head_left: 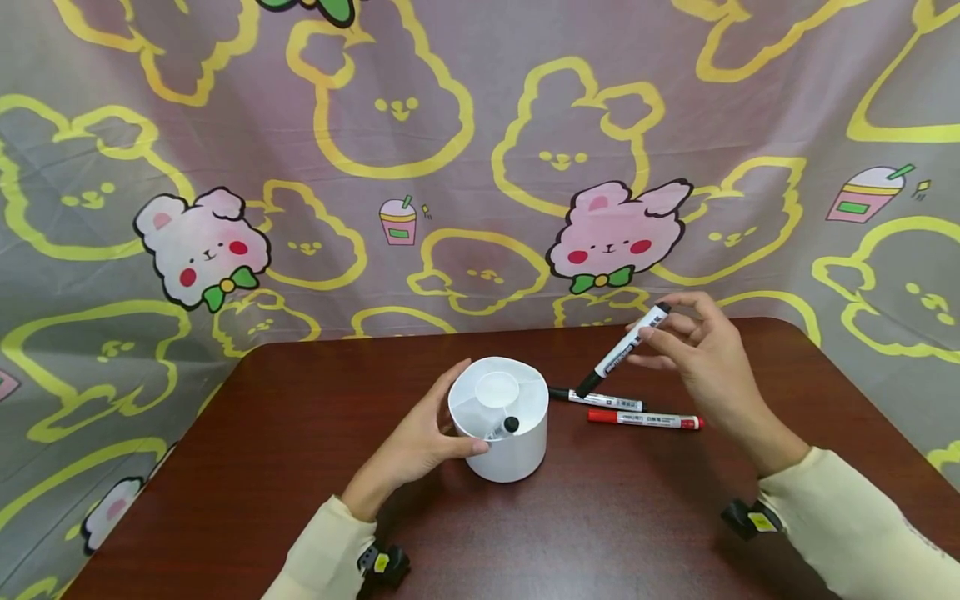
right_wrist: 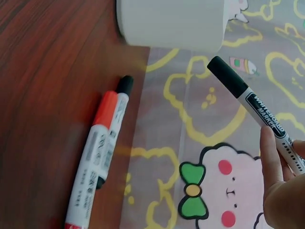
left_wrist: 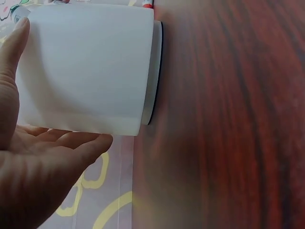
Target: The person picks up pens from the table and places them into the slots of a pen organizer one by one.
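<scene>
My left hand [head_left: 422, 437] grips the side of a white round pen holder [head_left: 512, 460], thumb at the front rim and fingers round the far side. The holder is divided into compartments, and a black-tipped marker [head_left: 511, 425] stands in the front one. In my right hand [head_left: 705, 358] a black whiteboard marker [head_left: 626, 350] is pinched near its upper end, tilted with its black cap down to the left. Below it on the table lie another black marker [head_left: 611, 402] and a red marker [head_left: 645, 419], side by side; both also show in the right wrist view.
The dark red-brown wooden table [head_left: 300, 475] has rounded far corners. Behind it hangs a curtain [head_left: 480, 200] printed with yellow outlines and pink cartoon animals. Each wrist carries a small black camera [head_left: 752, 518] below a cream sleeve [head_left: 847, 517].
</scene>
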Available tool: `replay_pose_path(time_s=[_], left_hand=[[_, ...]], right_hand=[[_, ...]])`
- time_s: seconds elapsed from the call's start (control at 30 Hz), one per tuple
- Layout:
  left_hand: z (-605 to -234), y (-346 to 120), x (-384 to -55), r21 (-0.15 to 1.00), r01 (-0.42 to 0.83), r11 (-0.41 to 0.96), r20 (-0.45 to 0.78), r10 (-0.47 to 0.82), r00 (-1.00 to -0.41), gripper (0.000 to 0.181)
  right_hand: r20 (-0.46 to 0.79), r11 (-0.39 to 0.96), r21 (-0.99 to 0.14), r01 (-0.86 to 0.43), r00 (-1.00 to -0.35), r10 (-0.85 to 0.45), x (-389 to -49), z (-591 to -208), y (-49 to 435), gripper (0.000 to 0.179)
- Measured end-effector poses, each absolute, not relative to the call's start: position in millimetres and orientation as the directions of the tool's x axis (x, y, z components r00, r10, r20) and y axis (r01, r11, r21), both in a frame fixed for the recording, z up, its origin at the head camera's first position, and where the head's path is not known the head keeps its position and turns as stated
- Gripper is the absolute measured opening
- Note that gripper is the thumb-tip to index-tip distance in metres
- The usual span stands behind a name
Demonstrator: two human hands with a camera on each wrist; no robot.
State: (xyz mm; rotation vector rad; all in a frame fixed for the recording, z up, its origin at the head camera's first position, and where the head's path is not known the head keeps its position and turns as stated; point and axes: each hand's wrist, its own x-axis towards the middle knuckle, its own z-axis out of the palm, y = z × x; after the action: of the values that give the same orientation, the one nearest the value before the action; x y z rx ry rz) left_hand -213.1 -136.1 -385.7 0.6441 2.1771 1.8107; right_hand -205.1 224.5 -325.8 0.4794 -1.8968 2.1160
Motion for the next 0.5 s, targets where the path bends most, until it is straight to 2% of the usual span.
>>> replay_pose_path(time_s=[0.23, 0.5], left_hand=[[-390, -133, -212, 0.945, 0.225, 0.239, 0.104, 0.431, -0.896, 0.119], [-390, -132, -210, 0.946, 0.223, 0.234, 0.108, 0.421, -0.9, 0.121]], right_hand=[[0.426, -0.15, -0.897, -0.415, -0.904, -0.042, -202, -321, 214, 0.031], [0.433, -0.187, -0.889, -0.418, -0.9, -0.05, -201, -318, 200, 0.027]])
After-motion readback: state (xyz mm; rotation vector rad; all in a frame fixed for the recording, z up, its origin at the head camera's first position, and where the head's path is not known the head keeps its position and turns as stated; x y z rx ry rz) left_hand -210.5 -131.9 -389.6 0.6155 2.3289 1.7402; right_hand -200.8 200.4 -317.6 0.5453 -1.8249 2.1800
